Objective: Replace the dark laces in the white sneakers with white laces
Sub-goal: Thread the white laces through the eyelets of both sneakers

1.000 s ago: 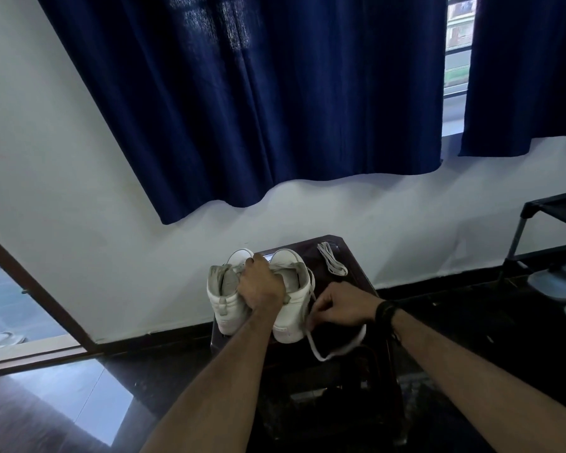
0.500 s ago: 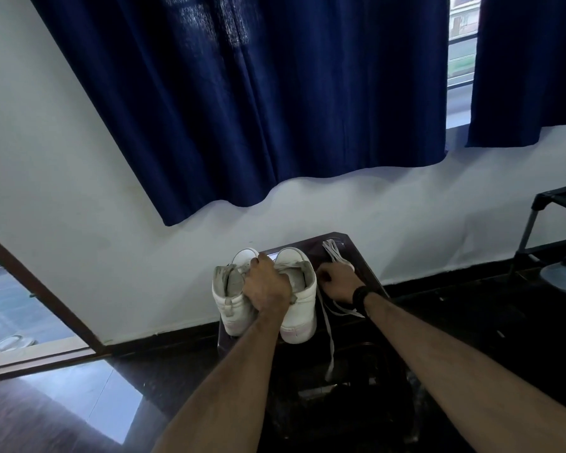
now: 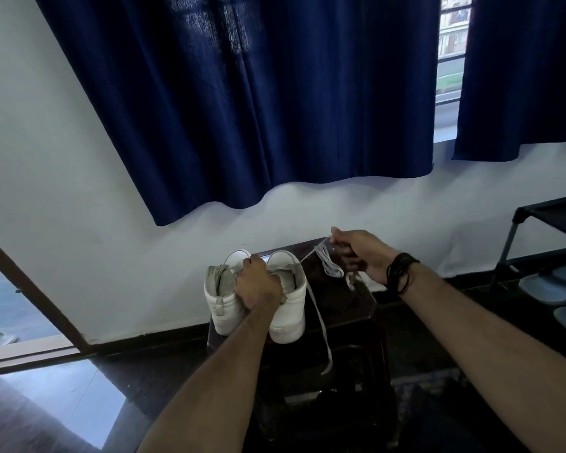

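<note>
Two white sneakers stand heel-toward-me on a small dark stool [image 3: 356, 308]: the left sneaker [image 3: 221, 305] and the right sneaker [image 3: 290, 305]. My left hand [image 3: 257, 284] grips them between their openings. My right hand [image 3: 360, 251] is raised to the right of the right sneaker and pinches a white lace [image 3: 319, 317] that runs taut from that shoe's eyelets; its other end hangs down over the stool's front. A second bundled white lace [image 3: 330, 266] lies on the stool under my right hand. No dark lace is visible.
A white wall with dark blue curtains [image 3: 258, 93] rises right behind the stool. A black shoe rack [image 3: 543, 256] with pale footwear stands at the right. A doorway with a dark frame [image 3: 30, 282] opens at the left. The floor is dark and glossy.
My right hand has risen from beside the right sneaker up and to the right, drawing the white lace taut through the shoe. My left hand stays on the sneakers.
</note>
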Motion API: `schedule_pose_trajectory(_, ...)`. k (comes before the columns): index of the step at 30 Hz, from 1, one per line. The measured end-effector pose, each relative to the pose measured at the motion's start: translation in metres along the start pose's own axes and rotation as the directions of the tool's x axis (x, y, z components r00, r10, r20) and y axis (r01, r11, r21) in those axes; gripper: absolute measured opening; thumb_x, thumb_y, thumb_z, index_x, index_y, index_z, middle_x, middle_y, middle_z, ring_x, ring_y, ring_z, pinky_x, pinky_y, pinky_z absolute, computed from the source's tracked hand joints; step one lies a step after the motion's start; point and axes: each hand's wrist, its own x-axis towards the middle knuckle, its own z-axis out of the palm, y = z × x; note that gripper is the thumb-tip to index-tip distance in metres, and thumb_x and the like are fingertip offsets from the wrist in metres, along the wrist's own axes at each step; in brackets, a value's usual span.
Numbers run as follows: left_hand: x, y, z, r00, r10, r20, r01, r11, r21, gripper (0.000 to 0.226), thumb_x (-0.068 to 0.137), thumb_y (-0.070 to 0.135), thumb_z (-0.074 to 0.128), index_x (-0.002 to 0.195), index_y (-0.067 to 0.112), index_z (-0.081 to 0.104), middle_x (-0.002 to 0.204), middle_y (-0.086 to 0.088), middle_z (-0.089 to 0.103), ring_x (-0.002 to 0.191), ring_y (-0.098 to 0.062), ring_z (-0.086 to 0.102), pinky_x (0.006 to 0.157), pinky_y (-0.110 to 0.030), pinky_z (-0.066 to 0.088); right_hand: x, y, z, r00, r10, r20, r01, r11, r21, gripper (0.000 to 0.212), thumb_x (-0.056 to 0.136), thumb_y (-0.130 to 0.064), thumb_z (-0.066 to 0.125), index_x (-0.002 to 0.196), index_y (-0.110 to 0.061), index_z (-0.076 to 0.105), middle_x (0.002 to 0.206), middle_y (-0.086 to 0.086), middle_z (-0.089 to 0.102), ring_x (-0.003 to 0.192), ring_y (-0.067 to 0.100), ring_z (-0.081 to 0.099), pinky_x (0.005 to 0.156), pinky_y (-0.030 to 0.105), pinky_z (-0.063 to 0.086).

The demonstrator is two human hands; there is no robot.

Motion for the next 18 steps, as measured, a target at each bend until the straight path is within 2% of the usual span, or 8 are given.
schedule_pose_trajectory(4, -0.003, -0.001, -0.005, 0.959, 0.164, -0.230, -0.202, 0.967, -0.154, 0.048, 0.064, 0.011, 0.063, 0.111, 0.018, 0.055, 0.115, -0.003, 0.054, 0.109, -0.024, 0.044, 0.093, -0.036, 0.035, -0.019, -0.034, 0.016, 0.989, -0.055, 0.138, 0.023, 0.974, 0.224, 0.027, 0.103, -0.037, 0.040, 0.095, -0.016, 0.054, 0.062, -0.005, 0.038, 0.052, 0.010, 0.025, 0.049, 0.022, 0.022)
schedule_pose_trajectory(7, -0.023, 0.027, -0.033, 0.892, 0.359, -0.276, -0.451, 0.755, -0.476, 0.020, 0.080, 0.013, 0.054, 0.096, 0.022, 0.061, 0.098, 0.011, 0.061, 0.094, -0.010, 0.052, 0.085, -0.034, 0.041, -0.020, -0.047, 0.040, 0.983, -0.120, 0.137, 0.072, 0.949, 0.308, 0.021, 0.105, -0.026, 0.034, 0.103, -0.014, 0.052, 0.063, -0.004, 0.044, 0.052, 0.009, 0.030, 0.049, 0.022, 0.025)
schedule_pose_trajectory(8, -0.031, 0.042, -0.045, 0.926, 0.355, -0.129, -0.336, 0.618, -0.711, 0.016, 0.092, 0.015, 0.048, 0.089, 0.022, 0.062, 0.087, 0.012, 0.064, 0.084, -0.007, 0.056, 0.085, -0.035, 0.045, -0.018, -0.049, 0.047, 0.984, -0.137, 0.112, 0.092, 0.937, 0.338, 0.021, 0.105, -0.022, 0.033, 0.104, -0.013, 0.051, 0.063, -0.003, 0.045, 0.052, 0.010, 0.029, 0.051, 0.023, 0.025)
schedule_pose_trajectory(9, -0.040, 0.055, -0.057, 0.932, 0.352, 0.083, -0.095, 0.459, -0.883, 0.027, 0.101, 0.020, 0.041, 0.085, 0.021, 0.063, 0.080, 0.011, 0.066, 0.076, -0.005, 0.060, 0.087, -0.040, 0.049, -0.016, -0.051, 0.054, 0.986, -0.150, 0.078, 0.112, 0.925, 0.364, 0.021, 0.105, -0.020, 0.032, 0.105, -0.012, 0.051, 0.063, -0.003, 0.045, 0.052, 0.010, 0.029, 0.054, 0.024, 0.024)
schedule_pose_trajectory(11, -0.049, 0.063, -0.071, 0.796, 0.418, 0.438, 0.343, 0.284, -0.895, 0.044, 0.107, 0.037, 0.030, 0.091, 0.018, 0.067, 0.079, 0.003, 0.071, 0.074, -0.011, 0.067, 0.091, -0.043, 0.053, -0.012, -0.052, 0.061, 0.988, -0.156, 0.010, 0.141, 0.914, 0.381, 0.021, 0.105, -0.019, 0.031, 0.105, -0.012, 0.051, 0.064, -0.002, 0.045, 0.051, 0.010, 0.028, 0.056, 0.025, 0.025)
schedule_pose_trajectory(13, -0.051, 0.046, -0.081, 0.662, 0.487, 0.570, 0.463, 0.332, -0.822, 0.048, 0.106, 0.045, 0.031, 0.094, 0.013, 0.065, 0.062, 0.003, 0.060, 0.054, -0.012, 0.058, 0.065, -0.029, 0.055, -0.009, -0.049, 0.061, 0.987, -0.154, -0.050, 0.162, 0.933, 0.321, 0.020, 0.105, -0.020, 0.031, 0.106, -0.014, 0.051, 0.065, -0.003, 0.045, 0.050, 0.010, 0.028, 0.053, 0.025, 0.024)
schedule_pose_trajectory(15, -0.047, 0.021, -0.091, 0.621, 0.510, 0.595, 0.458, 0.379, -0.804, 0.039, 0.105, 0.037, 0.040, 0.089, 0.009, 0.062, 0.049, 0.007, 0.032, 0.038, -0.007, 0.028, 0.042, -0.020, 0.033, -0.010, -0.043, 0.054, 0.984, -0.147, -0.099, 0.167, 0.956, 0.242, 0.020, 0.105, -0.020, 0.031, 0.106, -0.015, 0.050, 0.067, -0.003, 0.045, 0.050, 0.009, 0.026, 0.051, 0.025, 0.021)
schedule_pose_trajectory(18, -0.029, -0.010, -0.102, 0.640, 0.464, 0.613, 0.316, 0.568, -0.760, 0.031, 0.104, 0.028, 0.047, 0.086, 0.009, 0.064, 0.053, 0.005, 0.024, 0.042, -0.006, 0.019, 0.043, -0.019, 0.021, -0.014, -0.030, 0.040, 0.983, -0.104, -0.149, 0.111, 0.993, 0.038, 0.023, 0.105, -0.019, 0.030, 0.107, -0.014, 0.053, 0.070, -0.002, 0.044, 0.053, 0.009, 0.028, 0.052, 0.025, 0.022)
